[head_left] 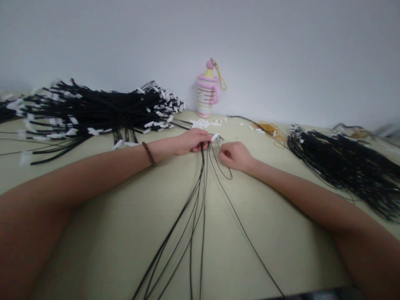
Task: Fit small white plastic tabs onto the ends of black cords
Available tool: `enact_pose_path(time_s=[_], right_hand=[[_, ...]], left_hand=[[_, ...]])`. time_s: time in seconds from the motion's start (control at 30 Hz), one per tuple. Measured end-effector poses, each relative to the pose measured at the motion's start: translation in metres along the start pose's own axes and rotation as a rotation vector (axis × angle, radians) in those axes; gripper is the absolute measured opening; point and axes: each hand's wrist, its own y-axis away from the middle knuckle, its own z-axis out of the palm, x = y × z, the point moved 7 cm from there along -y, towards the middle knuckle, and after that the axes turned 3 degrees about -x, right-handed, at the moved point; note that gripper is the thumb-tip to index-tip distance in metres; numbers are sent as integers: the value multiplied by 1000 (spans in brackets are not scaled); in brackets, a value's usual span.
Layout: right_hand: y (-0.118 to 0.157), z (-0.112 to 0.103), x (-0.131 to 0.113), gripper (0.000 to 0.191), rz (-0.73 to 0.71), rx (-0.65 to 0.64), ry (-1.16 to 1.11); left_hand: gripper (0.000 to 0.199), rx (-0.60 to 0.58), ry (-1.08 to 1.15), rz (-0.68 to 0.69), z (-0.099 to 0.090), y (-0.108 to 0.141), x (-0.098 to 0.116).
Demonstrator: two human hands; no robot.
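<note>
My left hand [197, 141] pinches a bunch of thin black cables [200, 187] above the table. The cables hang from its fingers and fan out toward the near edge. A small white connector [215, 136] sticks out past my left fingertips. Just to the right, my right hand [236, 156] is curled closed, with its thumb against the fingers. One loose cable loop [230, 178] curves up beside it. Whatever those fingers hold, if anything, is hidden.
A large pile of black cables with white ends [106, 106] lies at the left. Another black bundle [346, 166] is at the right. At the back stand a pink-and-white cup [205, 98], loose white connectors [200, 123] and yellow rubber bands [271, 131].
</note>
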Motion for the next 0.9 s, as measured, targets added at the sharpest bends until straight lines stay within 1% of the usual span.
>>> enact_pose_path(time_s=[0.23,0.33,0.4,0.5,0.6,0.77,0.9], right_hand=[[0,1,0,22,-2,-9,1],[0,2,0,22,-9,-17,-6],[0,3,-1,23,-20,-22,-5],[0,4,-2,22,-40,-26,-7],[-1,4,-2,20,-51,-29,-18],[-1,4,-1,21,-34,-49,-16],[-1,3,0,24,-20,-44,8]], left_hand=[[14,3,-32,-10,2,1,2],[15,-28,-66,10,5,-1,0],[17,-47,-146,38,8,-1,0],[19,-41,-306,122,13,1,6],[19,-27,-384,183,16,3,12],[19,-14,-381,159,15,3,12],[17,-10,-345,89,14,3,10]])
